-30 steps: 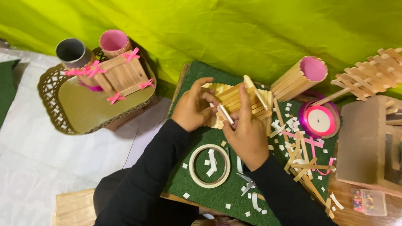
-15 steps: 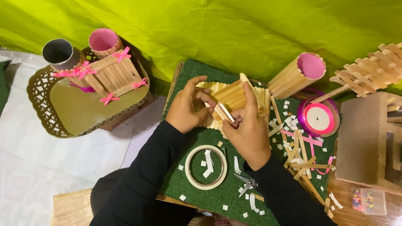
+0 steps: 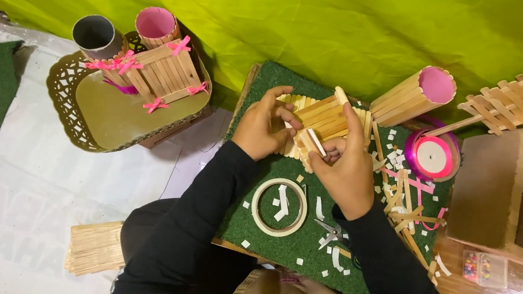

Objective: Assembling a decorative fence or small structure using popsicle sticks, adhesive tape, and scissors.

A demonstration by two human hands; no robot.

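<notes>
My left hand [image 3: 264, 126] and my right hand [image 3: 342, 166] both grip a small box made of wooden craft sticks [image 3: 326, 118], held just above a green turf mat [image 3: 271, 82]. Between the right thumb and fingers sits a short white strip [image 3: 316, 142], pressed against the box's near side. A roll of tape [image 3: 279, 206] lies on the mat below my hands. Small scissors [image 3: 328, 231] lie beside it, partly under my right wrist. White paper scraps dot the mat.
A stick-covered tube with a pink inside [image 3: 415, 93] and a pink ribbon spool [image 3: 433, 156] lie to the right. A gold tray [image 3: 105, 114] at the back left carries a stick holder with pink bows [image 3: 162, 73]. A stack of sticks [image 3: 95, 247] lies on the left; a stick lattice [image 3: 516, 98] is far right.
Both hands have kept hold of the stick box and turned it slightly. My right fingers have shifted along its near edge with the white strip.
</notes>
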